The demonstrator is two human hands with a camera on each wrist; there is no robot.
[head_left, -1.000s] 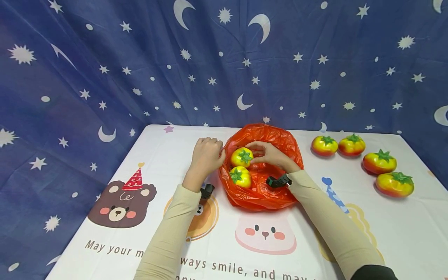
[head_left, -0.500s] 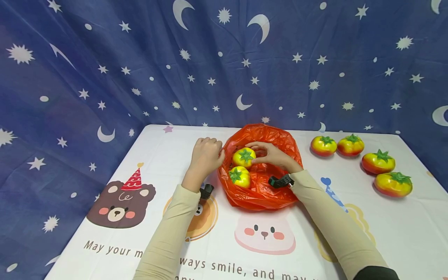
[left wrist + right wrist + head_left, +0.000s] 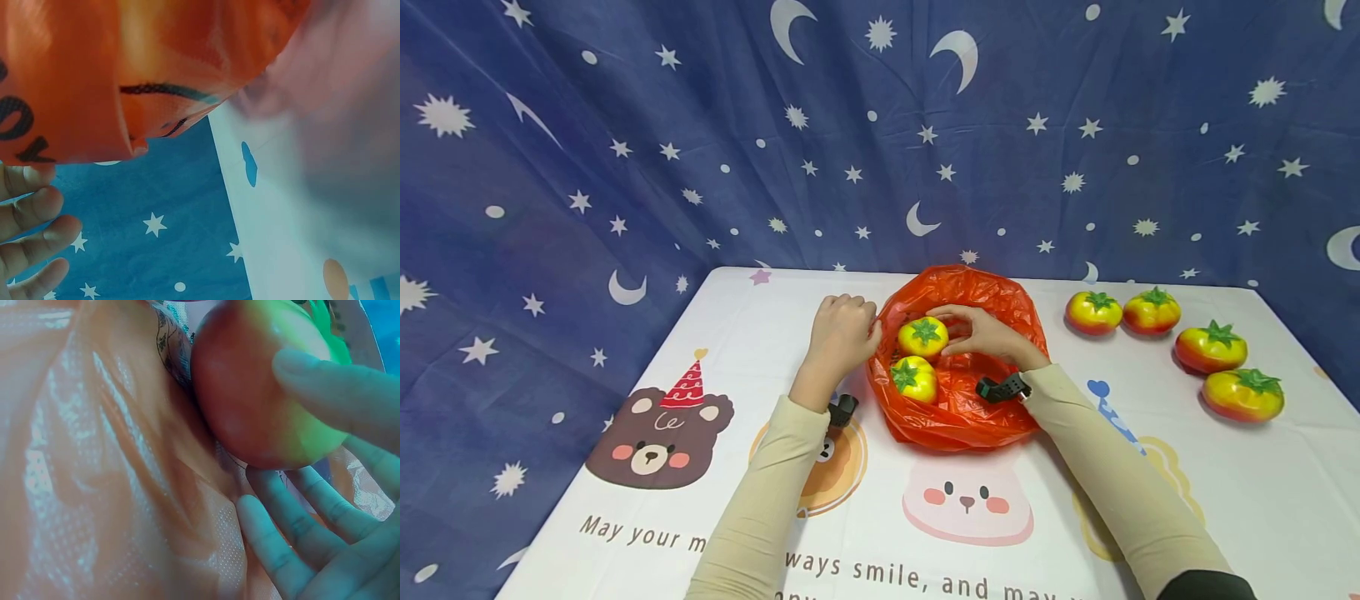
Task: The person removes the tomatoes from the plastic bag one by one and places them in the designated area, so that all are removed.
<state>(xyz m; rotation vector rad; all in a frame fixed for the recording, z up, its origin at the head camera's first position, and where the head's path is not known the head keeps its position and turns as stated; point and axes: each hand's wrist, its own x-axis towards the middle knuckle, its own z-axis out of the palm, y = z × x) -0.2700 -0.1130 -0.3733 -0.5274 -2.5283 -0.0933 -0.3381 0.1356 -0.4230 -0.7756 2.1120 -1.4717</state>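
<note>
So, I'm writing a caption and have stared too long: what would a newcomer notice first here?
Probably the red plastic bag, open near the middle of the white tabletop, with two green-topped fruits in its left half. Next, perhaps, four similar red-and-yellow fruits on the tabletop's right side, then the star-and-moon backdrop behind it.

Head view downward, wrist views close; all share bag (image 3: 958, 432).
</note>
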